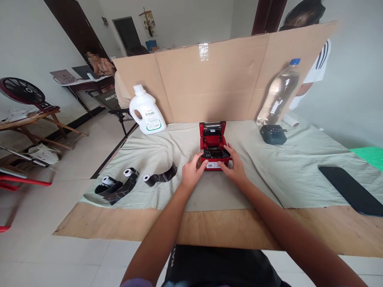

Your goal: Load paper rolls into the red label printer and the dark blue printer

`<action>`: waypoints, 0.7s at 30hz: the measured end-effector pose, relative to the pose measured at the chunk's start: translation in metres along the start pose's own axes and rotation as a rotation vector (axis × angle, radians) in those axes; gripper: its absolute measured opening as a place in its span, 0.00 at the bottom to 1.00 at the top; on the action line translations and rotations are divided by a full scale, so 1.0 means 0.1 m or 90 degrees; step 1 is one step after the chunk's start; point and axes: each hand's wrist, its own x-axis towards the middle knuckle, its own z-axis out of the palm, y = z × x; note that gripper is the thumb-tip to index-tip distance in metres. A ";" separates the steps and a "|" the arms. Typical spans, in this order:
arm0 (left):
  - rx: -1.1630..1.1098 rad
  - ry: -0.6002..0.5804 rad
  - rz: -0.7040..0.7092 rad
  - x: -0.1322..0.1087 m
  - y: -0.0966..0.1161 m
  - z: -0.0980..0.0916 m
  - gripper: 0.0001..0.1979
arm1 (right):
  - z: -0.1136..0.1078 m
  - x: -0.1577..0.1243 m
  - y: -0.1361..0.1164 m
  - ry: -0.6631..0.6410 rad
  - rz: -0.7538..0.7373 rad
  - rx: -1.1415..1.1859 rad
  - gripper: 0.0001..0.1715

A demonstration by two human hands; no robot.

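A white label (211,165) with a square code is stuck on the near face of the red printer (213,140); its print is too small to read. Block letters on the dark chair (108,100) at far left begin "PROJEE", the rest unclear, and "RA" shows on the black clothing (218,263) at the near edge. The white jug (149,115) at far left carries small lettering, not legible, above a green band.

There is one printer, lid raised, at the middle of the cloth (239,195) on the wooden tabletop (119,217). The left hand (193,170) grips its near left corner, thumb on the front beside the label, fingers at the side. The right hand (235,165) grips the near right corner the same way, thumb on the front and fingers bent along the rim.

Three rolls (150,180) of black strip lie at left, their tails partly unwound; two are close together, the third nearer the printer. At far right stand one clear bottle (278,93) with a blue cap and one small black device (273,135) just before it. One phone (351,189) lies at near right. One cardboard sheet (209,87) stands behind everything.
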 end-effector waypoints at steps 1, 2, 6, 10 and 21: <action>0.001 0.000 -0.002 0.00 0.00 0.00 0.22 | -0.04 0.01 -0.01 0.008 -0.011 0.008 0.36; -0.001 -0.001 -0.003 0.00 0.00 0.00 0.22 | -0.08 0.05 -0.03 0.025 -0.021 0.012 0.34; -0.016 -0.008 -0.004 0.01 -0.01 0.01 0.21 | -0.23 0.39 -0.09 0.079 0.007 -0.056 0.25; -0.018 -0.004 0.008 0.01 -0.01 0.01 0.21 | -0.18 1.01 -0.17 -0.245 0.028 -0.227 0.19; -0.014 -0.031 0.007 0.03 0.01 -0.02 0.22 | 0.34 1.68 -0.43 -0.646 0.089 -0.570 0.11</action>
